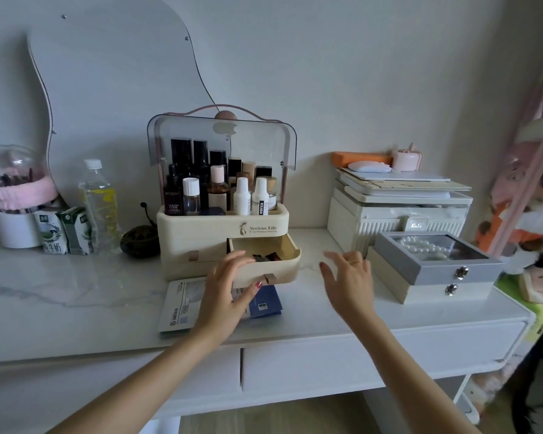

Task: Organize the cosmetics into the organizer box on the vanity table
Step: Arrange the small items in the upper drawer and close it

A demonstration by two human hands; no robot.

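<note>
- My left hand (229, 283) hovers at the front of the organizer box (223, 228), fingers loosely spread and bent, gripping nothing; fingertips sit over the open right drawer (265, 261).
- My right hand (347, 277) hangs over the vanity table (76, 308) to the right of that drawer, fingers spread wide, empty, ring on one finger.
- Drawer is pulled out toward me; small dark and red items lie inside, too small to name.
- Bottles (220, 186) stand upright in the top tray, lid flipped up.
- Still loose: flat sachets (188, 303) on the table, just in front of the box, directly under my left palm and wrist; a blue one pokes out to the right.
- Key relation: sachets lie below and slightly near-side of the left fingers, long axis running roughly away from me; left hand is clearly closer, right is well apart.
- My guess: left hand drops for the sachets, then lifts them forward into the drawer.
</note>
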